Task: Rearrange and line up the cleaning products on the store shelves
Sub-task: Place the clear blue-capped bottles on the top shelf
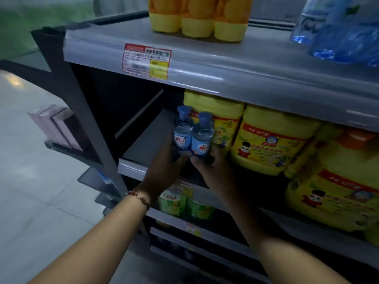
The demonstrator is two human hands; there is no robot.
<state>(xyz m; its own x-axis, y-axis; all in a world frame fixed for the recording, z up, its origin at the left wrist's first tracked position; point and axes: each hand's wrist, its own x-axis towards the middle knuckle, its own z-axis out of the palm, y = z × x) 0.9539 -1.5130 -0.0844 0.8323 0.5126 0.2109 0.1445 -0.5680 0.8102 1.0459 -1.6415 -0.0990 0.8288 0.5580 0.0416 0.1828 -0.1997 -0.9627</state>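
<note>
Bottles: two small clear plastic bottles with blue caps and blue-white labels (pixel 192 133), upright, side by side and touching, at front edge of grey metal middle shelf (pixel 143 144), just left of yellow jugs.
Left hand (pixel 164 167): wrapped round left bottle's base; bead bracelet (pixel 139 198) on wrist.
Right hand (pixel 213 167): fingers curled round right bottle's base.
Hidden: bottle bottoms covered by both hands; label text blurred; price tag (pixel 146 61) on upper shelf lip unreadable.
Yellow jugs: large squat plastic tubs with red-banded cartoon labels (pixel 270 144), glossy, row runs right, last one cut off by frame.
Top shelf: orange-yellow bottles (pixel 198 16), blue crinkled plastic packs (pixel 338 29), both cropped.
Open room: bare shelf left of bottles back to dark rear wall.
Below: green packs (pixel 184 203), partly behind left wrist.
</note>
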